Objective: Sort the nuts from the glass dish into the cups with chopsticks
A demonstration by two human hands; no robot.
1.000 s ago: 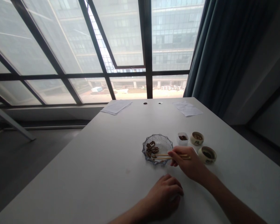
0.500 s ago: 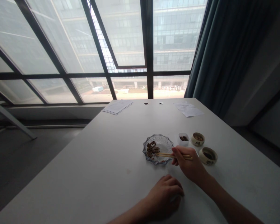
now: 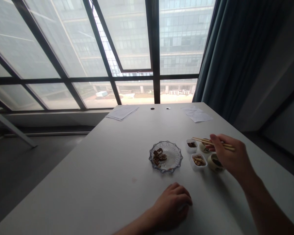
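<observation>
Pinched between the fingers and thumb of the right hand (image 3: 226, 155) is a pair of wooden chopsticks (image 3: 201, 140), held narrow and pointing left, their tips close together above the far white plastic cup (image 3: 191, 150); whether the tips nip anything is too small to tell. Dark brown pieces lie in that cup. Just nearer stands a second white plastic cup (image 3: 198, 167) with tan, peanut-like pieces (image 3: 199, 160). Right of these two, a far ceramic cup (image 3: 203, 149) and a near ceramic cup (image 3: 213, 167) are partly covered by the right hand. Left of the cups, apart from them, sits a scalloped glass bowl (image 3: 173, 155), with a heap of dark brown strips (image 3: 159, 157) in its left half. Left hand (image 3: 172, 204) rests loosely curled on the white table (image 3: 93, 182), nearer than the bowl; its underside is hidden, so I cannot tell if it holds something. Papers (image 3: 122, 112) lie at the far left of the tabletop, and more sheets (image 3: 198, 115) at the far right.
</observation>
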